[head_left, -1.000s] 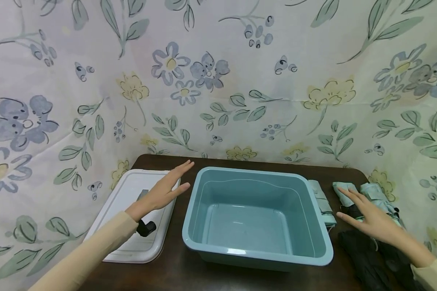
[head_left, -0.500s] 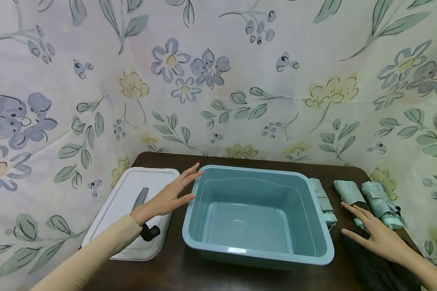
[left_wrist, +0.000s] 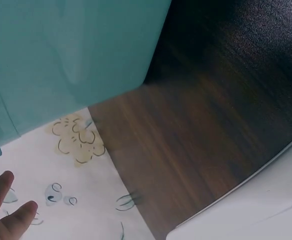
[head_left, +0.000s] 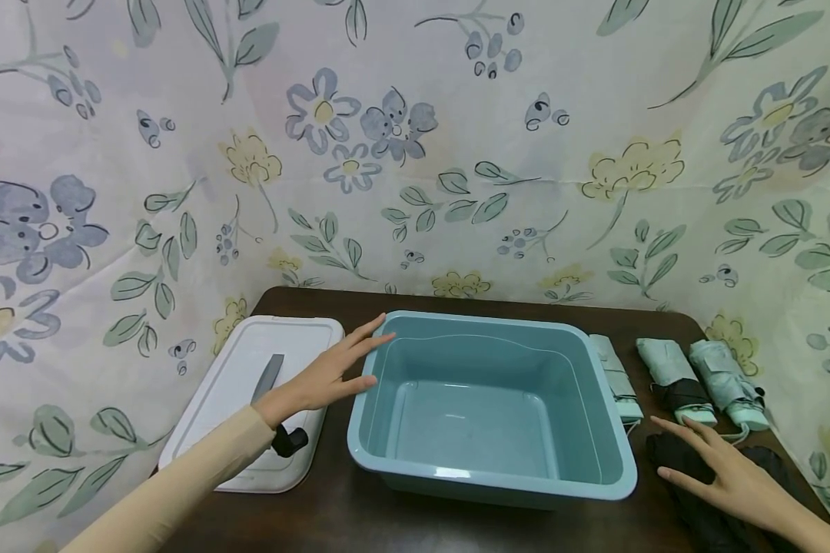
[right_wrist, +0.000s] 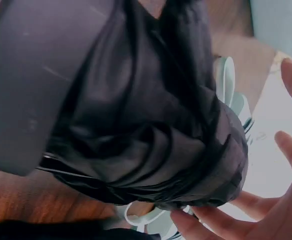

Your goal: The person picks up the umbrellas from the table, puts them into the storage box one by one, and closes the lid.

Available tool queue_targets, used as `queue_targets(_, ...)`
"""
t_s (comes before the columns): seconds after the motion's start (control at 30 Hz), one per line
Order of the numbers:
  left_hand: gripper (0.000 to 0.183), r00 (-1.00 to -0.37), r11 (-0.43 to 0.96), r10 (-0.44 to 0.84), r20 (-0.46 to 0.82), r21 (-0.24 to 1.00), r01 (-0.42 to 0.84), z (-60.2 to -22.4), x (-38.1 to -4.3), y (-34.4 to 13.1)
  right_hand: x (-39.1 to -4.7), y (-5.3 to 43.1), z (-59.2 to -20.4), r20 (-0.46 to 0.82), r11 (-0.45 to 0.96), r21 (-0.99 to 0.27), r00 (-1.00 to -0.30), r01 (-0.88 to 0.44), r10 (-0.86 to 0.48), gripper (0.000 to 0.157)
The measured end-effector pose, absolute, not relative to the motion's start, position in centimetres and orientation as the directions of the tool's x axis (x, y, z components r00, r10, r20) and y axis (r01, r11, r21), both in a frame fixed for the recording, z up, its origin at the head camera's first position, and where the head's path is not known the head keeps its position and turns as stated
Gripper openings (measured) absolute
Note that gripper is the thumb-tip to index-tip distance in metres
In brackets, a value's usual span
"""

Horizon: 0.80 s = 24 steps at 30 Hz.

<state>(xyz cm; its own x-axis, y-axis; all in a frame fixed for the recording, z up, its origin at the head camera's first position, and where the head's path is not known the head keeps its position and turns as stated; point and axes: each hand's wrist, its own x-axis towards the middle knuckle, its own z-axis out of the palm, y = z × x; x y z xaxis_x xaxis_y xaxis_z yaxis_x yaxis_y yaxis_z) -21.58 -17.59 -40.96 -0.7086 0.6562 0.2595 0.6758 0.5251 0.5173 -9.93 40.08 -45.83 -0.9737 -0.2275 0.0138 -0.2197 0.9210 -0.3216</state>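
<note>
A light blue plastic basin (head_left: 470,430) stands in the middle of the table. My left hand (head_left: 328,376) is at its left side, fingers straight and spread, and the fingertips overlap the rim in the head view. In the left wrist view two fingertips (left_wrist: 20,220) show below the basin's wall (left_wrist: 76,55). My right hand (head_left: 726,468) is spread over black folded umbrellas (head_left: 688,461) at the table's right. Up close in the right wrist view is black bunched umbrella cloth (right_wrist: 151,135), the fingers beside its lower edge. The right hand partly hides the black umbrellas in the head view.
Light green folded umbrellas (head_left: 674,376) lie at the back right, another one (head_left: 615,376) against the basin's right side. On the left lies a white rimmed lid (head_left: 231,376), under the left forearm. A floral cloth (head_left: 415,184) hangs behind the dark wooden table (head_left: 360,514).
My left hand has moved right, to the basin's rim. My right hand has come down and toward me, from the light green umbrellas to over the black ones.
</note>
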Motion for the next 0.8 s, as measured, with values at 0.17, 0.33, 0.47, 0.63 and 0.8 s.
queue_targets(0.17,0.063,-0.703,0.528,0.662,0.259,0.505,0.683,-41.0,-21.7,-17.6,-9.7,40.2,-46.2,0.047,0.922,-0.281,-0.963,-0.267,-0.265,0.073)
queue_targets(0.33,0.057,-0.697,0.541,0.669,0.259,0.473,0.696,-41.0,-21.8,-17.5,-9.3,40.2,-46.3,-0.011,0.954,-0.188,-0.971,-0.233,-0.239,0.079)
queue_targets(0.47,0.056,-0.699,0.552,0.665,0.263,0.457,0.698,-41.0,-21.8,-17.4,-8.8,40.3,-46.4,-0.067,0.972,-0.135,-0.977,-0.193,-0.203,0.086)
queue_targets(0.63,0.057,-0.705,0.562,0.661,0.255,0.455,0.691,-41.2,-21.8,-17.5,-8.4,40.6,-46.8,-0.123,0.970,-0.171,-0.973,-0.172,-0.194,0.091)
queue_targets(0.8,0.055,-0.706,0.563,0.663,0.249,0.457,0.689,-41.2,-21.8,-17.5,-8.5,40.7,-46.9,-0.248,0.955,-0.274,-0.950,-0.117,-0.188,0.093)
